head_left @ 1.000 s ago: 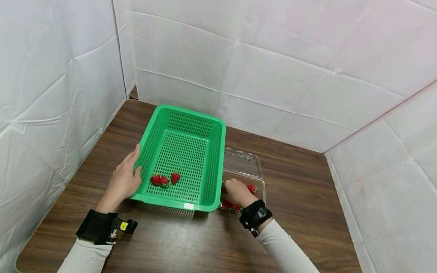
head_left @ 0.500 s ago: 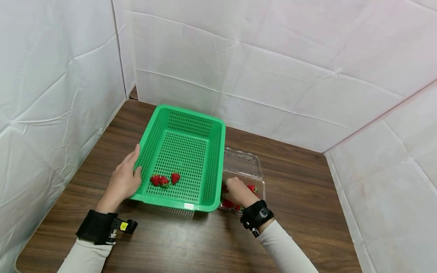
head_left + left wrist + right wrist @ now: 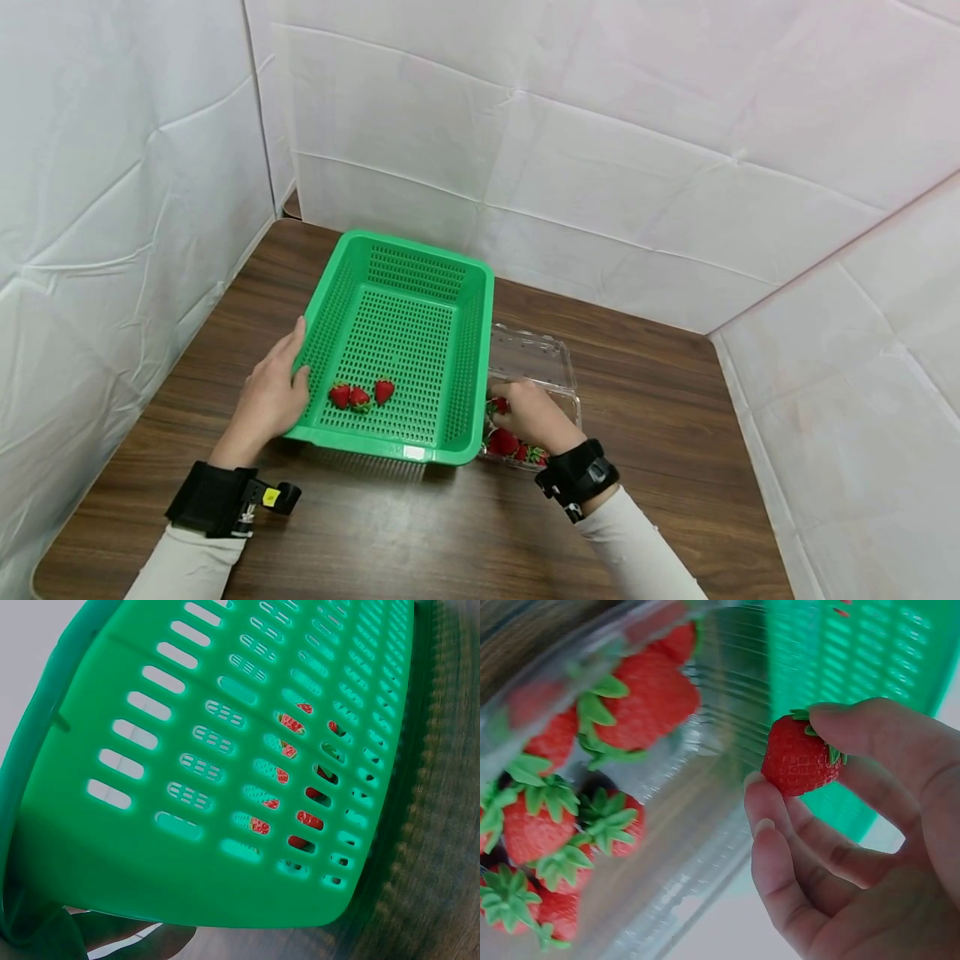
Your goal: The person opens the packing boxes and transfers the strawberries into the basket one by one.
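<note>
Now that the right hand (image 3: 534,414) has lifted, its grip pinches a strawberry (image 3: 799,759), probably freed from the box (image 3: 528,358); the left hand (image 3: 272,398), uncurled, touches the basket (image 3: 397,329) at eight o'clock.

A red, leafy strawberry (image 3: 801,757) is pinched in the right hand (image 3: 531,412); the clear box (image 3: 531,357), open, lies beneath; the green basket (image 3: 405,329) touches the left hand (image 3: 272,393).

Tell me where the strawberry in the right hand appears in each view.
Head: the strawberry is just right of centre, lower half, in the right hand.
Left wrist: I can't make it out.
Right wrist: pinched, right of centre, slightly above middle.
Shared landmark: the green basket.
</note>
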A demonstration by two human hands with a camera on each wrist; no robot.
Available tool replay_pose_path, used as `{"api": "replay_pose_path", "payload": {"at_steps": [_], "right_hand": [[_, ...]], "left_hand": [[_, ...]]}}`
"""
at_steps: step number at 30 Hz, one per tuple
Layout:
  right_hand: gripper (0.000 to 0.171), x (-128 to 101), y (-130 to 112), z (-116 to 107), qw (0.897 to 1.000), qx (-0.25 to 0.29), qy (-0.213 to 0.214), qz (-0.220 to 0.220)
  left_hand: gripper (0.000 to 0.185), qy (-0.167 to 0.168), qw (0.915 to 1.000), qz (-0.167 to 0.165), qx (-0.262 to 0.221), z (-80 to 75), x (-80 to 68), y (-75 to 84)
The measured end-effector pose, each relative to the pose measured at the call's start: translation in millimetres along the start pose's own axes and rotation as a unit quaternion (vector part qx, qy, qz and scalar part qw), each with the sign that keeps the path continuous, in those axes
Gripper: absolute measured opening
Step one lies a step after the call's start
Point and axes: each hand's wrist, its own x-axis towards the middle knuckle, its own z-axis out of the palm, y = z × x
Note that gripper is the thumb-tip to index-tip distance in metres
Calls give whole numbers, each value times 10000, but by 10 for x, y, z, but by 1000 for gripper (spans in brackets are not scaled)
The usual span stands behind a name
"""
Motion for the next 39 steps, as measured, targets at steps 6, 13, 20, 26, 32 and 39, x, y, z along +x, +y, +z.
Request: {"api": "replay_pose_path", "payload": {"at_steps": [6,13,20,26,32,39], "right_hand": [[27,-52,-105,-169,9999,36,115,65],[23,-61,-201,-367,9985,-34,543,-12],[22,19,-313,-460,9978,72,641,-149],[25,137,-452,-474,9985,50,503,-231],[25,241,-562,-454,9980,14,450,-448],[21,390,-713,-420,9984,-53,294,-482]], "left_hand": [[68,45,10000,64,8,1,0,-8],[70,20,10000,46,10,-4,-1,-2],[70,-66,10000,-41,12,-11,-4,2],[70,-91,9999,-50,19,-9,-7,4],[71,-77,10000,-40,28,-7,-8,10],[70,-47,10000,-8,16,-11,-9,13]]}}
